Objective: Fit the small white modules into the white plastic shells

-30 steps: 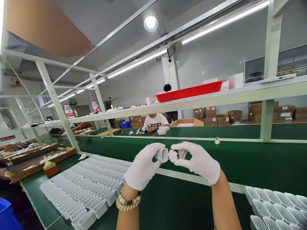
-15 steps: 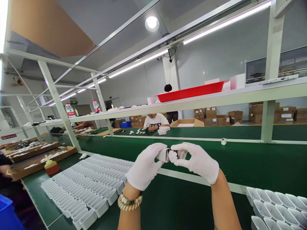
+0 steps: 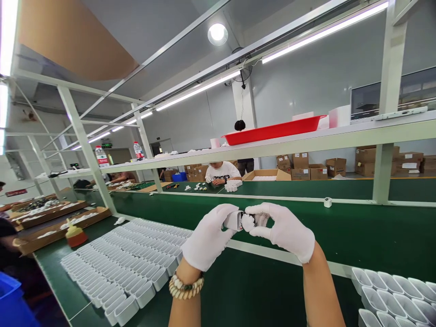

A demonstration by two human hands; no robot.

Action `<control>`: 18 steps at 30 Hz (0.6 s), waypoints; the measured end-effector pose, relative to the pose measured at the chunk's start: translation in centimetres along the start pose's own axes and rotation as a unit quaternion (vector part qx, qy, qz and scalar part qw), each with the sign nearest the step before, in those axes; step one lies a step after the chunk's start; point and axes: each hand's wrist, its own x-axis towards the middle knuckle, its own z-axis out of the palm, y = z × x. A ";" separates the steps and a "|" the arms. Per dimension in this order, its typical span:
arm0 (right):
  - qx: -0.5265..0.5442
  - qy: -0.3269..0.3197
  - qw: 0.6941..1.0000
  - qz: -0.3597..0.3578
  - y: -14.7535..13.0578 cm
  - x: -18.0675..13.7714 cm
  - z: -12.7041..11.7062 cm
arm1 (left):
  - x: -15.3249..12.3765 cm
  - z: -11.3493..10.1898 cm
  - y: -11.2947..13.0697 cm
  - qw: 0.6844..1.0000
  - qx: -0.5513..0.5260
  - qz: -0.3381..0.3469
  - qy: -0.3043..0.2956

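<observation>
My left hand (image 3: 211,236), in a white glove, is closed around a small white plastic housing (image 3: 233,220) with its open end facing right. My right hand (image 3: 284,230), gloved too, pinches a white part with a scalloped edge (image 3: 248,221) and some black on it. The two pieces meet, or nearly so, in front of my chest; fingers hide much of both. Left of my left hand, rows of white open plastic cases (image 3: 136,259) cover the bench. More white cases (image 3: 391,290) stand at the lower right.
Beyond my hands runs a green belt (image 3: 357,236) carrying a small white block (image 3: 327,202). A shelf above holds a red tray (image 3: 275,131). A yellow squeeze bottle (image 3: 74,234) stands at the left. Across the belt a person in a white shirt (image 3: 222,171) sits at work.
The small white block on the belt has shifted right. My hands hold the same two pieces in nearly the same pose; the whole view has shifted slightly.
</observation>
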 end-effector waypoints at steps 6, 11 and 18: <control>0.002 0.000 1.000 -0.005 0.0 -0.1 0.1 | 0.1 0.0 0.1 1.000 0.001 0.001 0.002; 0.003 0.001 1.000 -0.007 -0.2 -0.2 0.1 | 0.0 0.0 0.3 1.000 -0.001 0.011 0.007; -0.001 -0.002 1.000 0.006 -0.3 -0.2 -0.1 | 0.0 -0.1 0.3 1.000 -0.006 0.008 0.007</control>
